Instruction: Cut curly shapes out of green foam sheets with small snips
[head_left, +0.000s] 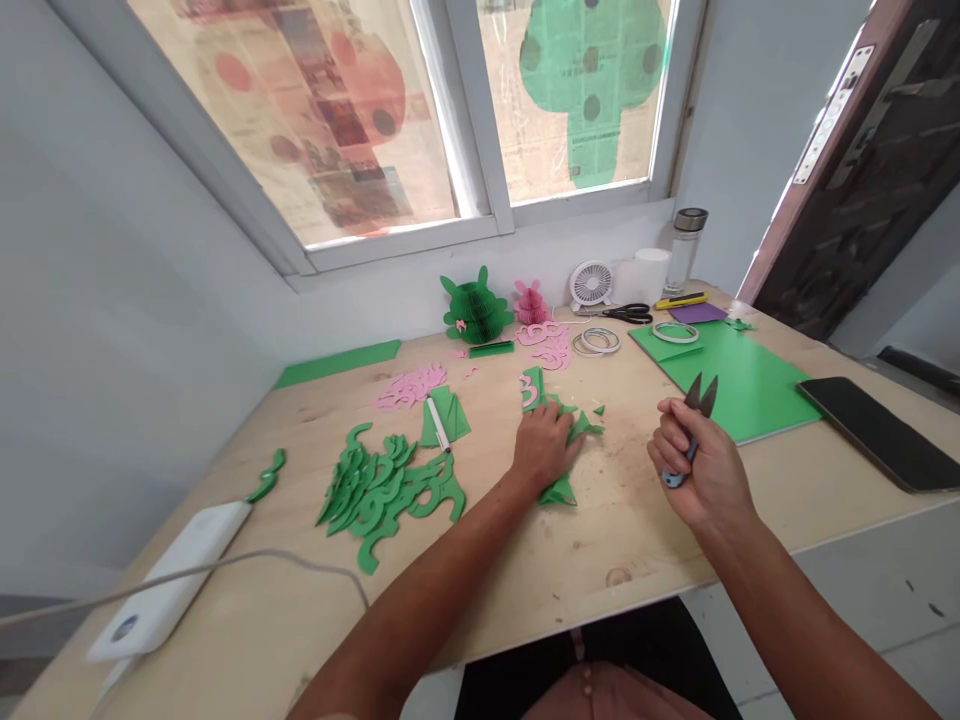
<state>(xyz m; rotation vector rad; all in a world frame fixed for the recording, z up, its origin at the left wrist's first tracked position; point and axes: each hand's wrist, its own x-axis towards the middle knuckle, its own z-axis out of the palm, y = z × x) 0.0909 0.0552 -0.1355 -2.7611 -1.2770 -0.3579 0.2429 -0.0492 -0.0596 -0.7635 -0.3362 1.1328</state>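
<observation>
My left hand (pixel 541 445) lies on a crumpled piece of green paper (pixel 564 432) in the middle of the wooden table (pixel 585 560), fingers curled over it. My right hand (pixel 701 470) is closed round small snips (pixel 696 415), blades pointing up and apart, a little right of the paper. A pile of green cut-out shapes (pixel 382 485) lies to the left of my left hand.
Pink cut-outs (pixel 411 387), a white pen (pixel 438 424), a green mat (pixel 731 380), tape rings (pixel 598 341), black scissors (pixel 628 314), a small fan (pixel 591 284), a bottle (pixel 685 245), honeycomb paper figures (pixel 474 310), a tablet (pixel 881 428) and a white device with cable (pixel 169 575).
</observation>
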